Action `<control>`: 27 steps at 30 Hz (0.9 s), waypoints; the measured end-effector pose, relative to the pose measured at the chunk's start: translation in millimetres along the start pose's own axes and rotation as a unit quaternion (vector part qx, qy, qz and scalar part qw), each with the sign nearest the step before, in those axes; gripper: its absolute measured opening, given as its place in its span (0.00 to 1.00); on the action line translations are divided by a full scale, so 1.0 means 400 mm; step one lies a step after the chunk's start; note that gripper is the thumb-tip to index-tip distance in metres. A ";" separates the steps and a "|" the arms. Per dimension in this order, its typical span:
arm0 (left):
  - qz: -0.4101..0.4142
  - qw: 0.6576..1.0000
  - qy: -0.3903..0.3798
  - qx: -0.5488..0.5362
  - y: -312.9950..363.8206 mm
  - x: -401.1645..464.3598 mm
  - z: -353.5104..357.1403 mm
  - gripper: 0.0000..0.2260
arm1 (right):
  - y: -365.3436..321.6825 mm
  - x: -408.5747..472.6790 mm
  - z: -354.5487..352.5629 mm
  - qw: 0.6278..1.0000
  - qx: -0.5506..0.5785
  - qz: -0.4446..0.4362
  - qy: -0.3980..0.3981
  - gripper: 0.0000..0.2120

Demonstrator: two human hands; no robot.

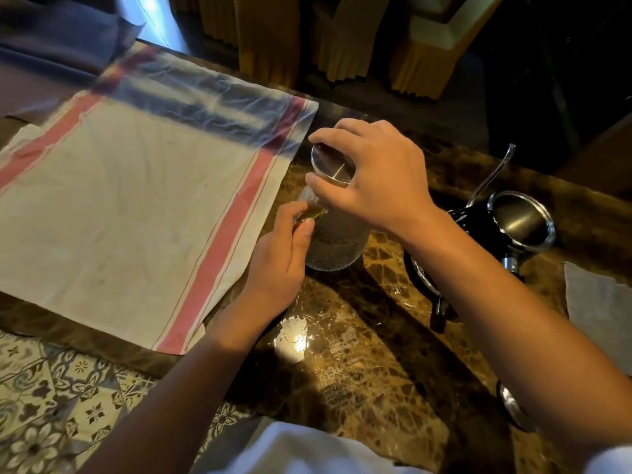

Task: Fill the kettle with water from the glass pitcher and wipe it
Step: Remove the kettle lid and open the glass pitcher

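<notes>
Fingers (316, 181) of right hand (372, 172) curled round round metal lid (332, 164) on top of glass pitcher (333, 244), gripping its rim from above. Left hand (284, 248) pinching pitcher's handle at left side, thumb and fingertips closed on it. Pitcher upright on brown marble worktop (359, 354), just right of cream cloth with pink stripes (136, 206) spread flat. Black kettle (513, 224) with open steel mouth and thin curved spout at right, partly hidden behind right forearm. Folded grey cloth (602, 295) at far right edge. Patterned tile floor (51, 405) below left.
</notes>
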State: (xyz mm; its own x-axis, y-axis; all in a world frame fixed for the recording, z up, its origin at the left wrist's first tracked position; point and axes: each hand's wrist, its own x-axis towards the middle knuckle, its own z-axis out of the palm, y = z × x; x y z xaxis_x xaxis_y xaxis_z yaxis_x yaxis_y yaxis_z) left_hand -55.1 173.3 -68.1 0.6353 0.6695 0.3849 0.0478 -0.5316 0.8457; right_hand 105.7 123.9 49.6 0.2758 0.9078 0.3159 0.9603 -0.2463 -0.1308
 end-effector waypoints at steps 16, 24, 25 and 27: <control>0.005 1.000 0.013 -0.003 -0.011 0.000 0.006 0.15 | 0.037 -0.020 -0.021 0.951 0.279 0.101 0.085 0.29; 0.011 1.000 0.022 0.004 -0.004 -0.004 0.007 0.18 | 0.002 -0.157 -0.064 0.945 0.279 0.078 0.150 0.29; 0.011 1.000 0.021 0.003 -0.004 -0.005 0.006 0.18 | 0.004 -0.184 -0.075 0.947 0.274 0.075 0.148 0.28; 0.007 1.000 0.019 0.006 -0.002 -0.008 0.002 0.18 | 0.013 -0.243 -0.101 0.952 0.259 0.074 0.146 0.25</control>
State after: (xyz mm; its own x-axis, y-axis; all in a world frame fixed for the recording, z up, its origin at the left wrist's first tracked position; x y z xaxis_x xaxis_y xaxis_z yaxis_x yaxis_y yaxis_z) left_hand -56.4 171.3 -70.2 0.6067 0.6804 0.4111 0.0482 -0.5477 0.8353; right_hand 85.4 20.9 56.2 0.4783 0.7251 0.4954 0.7822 -0.0953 -0.6157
